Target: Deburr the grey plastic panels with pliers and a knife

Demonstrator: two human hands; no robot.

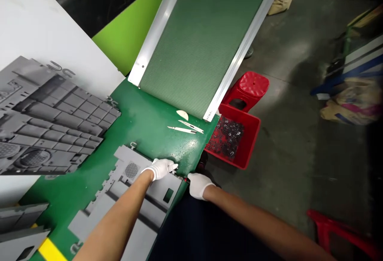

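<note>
A flat grey plastic panel [143, 197] with a round speaker grille and a rectangular cutout lies on the green bench top. My left hand [161, 169], in a white glove, rests over its upper edge. Its fingers are closed near the corner; whatever is between them is too small to make out. Beside that corner my gloved right hand [199, 186] is wrapped around a small red-handled tool [186, 180], mostly hidden by the hand. The tool's tip points at the panel's edge. A small U-shaped plastic hook [133, 145] sticks out from the panel's top left.
Two slim knives [181, 129] and a pale half-round piece [182, 115] lie below the green conveyor belt [206, 41]. Right of the bench stand a red bin [253, 141] of dark scraps and a red stool [253, 84]. More grey panels [60, 121] lean at left.
</note>
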